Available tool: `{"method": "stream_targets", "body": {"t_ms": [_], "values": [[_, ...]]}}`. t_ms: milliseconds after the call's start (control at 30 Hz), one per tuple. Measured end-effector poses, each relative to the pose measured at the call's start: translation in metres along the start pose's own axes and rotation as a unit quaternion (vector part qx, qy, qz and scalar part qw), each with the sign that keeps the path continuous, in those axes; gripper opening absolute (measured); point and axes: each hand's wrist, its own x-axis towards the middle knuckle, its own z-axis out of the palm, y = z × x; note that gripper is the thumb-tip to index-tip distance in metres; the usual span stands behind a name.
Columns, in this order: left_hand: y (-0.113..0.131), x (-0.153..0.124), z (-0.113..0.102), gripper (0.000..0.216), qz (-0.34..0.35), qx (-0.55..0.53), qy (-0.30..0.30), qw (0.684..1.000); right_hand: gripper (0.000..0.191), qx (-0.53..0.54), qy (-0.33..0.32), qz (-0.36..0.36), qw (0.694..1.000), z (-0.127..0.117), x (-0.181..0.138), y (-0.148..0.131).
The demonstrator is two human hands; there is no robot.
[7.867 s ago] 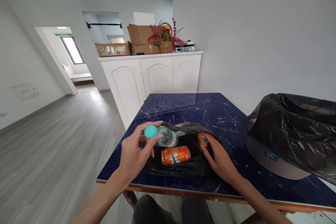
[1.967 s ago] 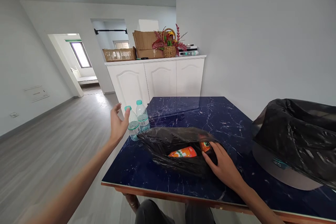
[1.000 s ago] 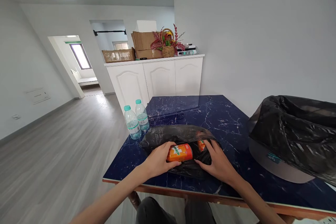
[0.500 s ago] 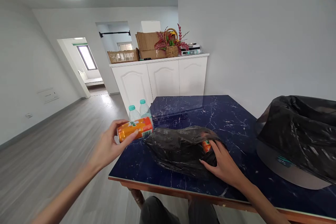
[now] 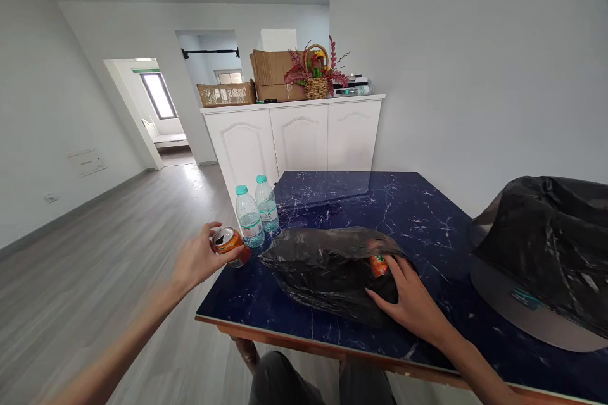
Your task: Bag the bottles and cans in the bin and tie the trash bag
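Note:
My left hand (image 5: 197,259) is closed round an orange soda can (image 5: 230,245), held upright at the left edge of the dark blue marble table (image 5: 418,215). Two clear water bottles (image 5: 257,209) with teal caps stand just behind the can. My right hand (image 5: 407,296) rests on a crumpled black plastic bag (image 5: 325,269) near the front of the table, its fingers curled at the bag's opening, where a second orange can (image 5: 379,264) pokes out.
A grey bin lined with a black bag (image 5: 546,253) sits at the right of the table. Behind stands a white cabinet (image 5: 294,136) carrying cardboard boxes and a flower basket (image 5: 316,73). Grey wood floor stretches to the left.
My left hand took the orange can out of the black bag, carried it left and turned it upright beside the two bottles. My right hand stayed on the bag.

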Motion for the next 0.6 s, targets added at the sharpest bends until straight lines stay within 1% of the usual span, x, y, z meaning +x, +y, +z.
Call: {"method": "stream_targets", "body": {"t_ms": [167,333,400,467,500,533,567,600], "values": [[-0.008,0.012,0.015,0.093,-0.01,0.009,-0.021,1.0,0.079,-0.005,-0.012,0.01,1.0,-0.002,0.0,-0.001],[-0.012,0.015,0.025,0.089,-0.013,0.003,-0.013,1.0,0.078,-0.006,-0.02,0.016,1.0,-0.003,-0.001,-0.001],[-0.013,0.014,0.027,0.093,-0.01,-0.002,-0.006,1.0,0.077,0.0,-0.015,0.019,1.0,-0.003,-0.001,-0.002],[-0.011,0.009,0.026,0.103,-0.009,-0.004,0.008,1.0,0.077,0.007,-0.01,0.025,1.0,-0.004,-0.001,-0.003],[-0.009,0.005,0.024,0.107,-0.009,-0.001,0.028,1.0,0.077,0.011,-0.008,0.029,0.999,-0.004,0.0,-0.004],[-0.006,0.001,0.021,0.109,-0.005,0.002,0.063,0.998,0.077,0.016,-0.007,0.035,0.999,-0.005,0.0,-0.005],[-0.001,-0.004,0.019,0.106,0.006,0.003,0.112,0.994,0.077,0.023,-0.007,0.041,0.999,-0.006,0.001,-0.006],[0.007,-0.01,0.016,0.096,0.028,0.001,0.167,0.986,0.077,0.033,-0.008,0.048,0.998,-0.007,0.002,-0.007]]}}
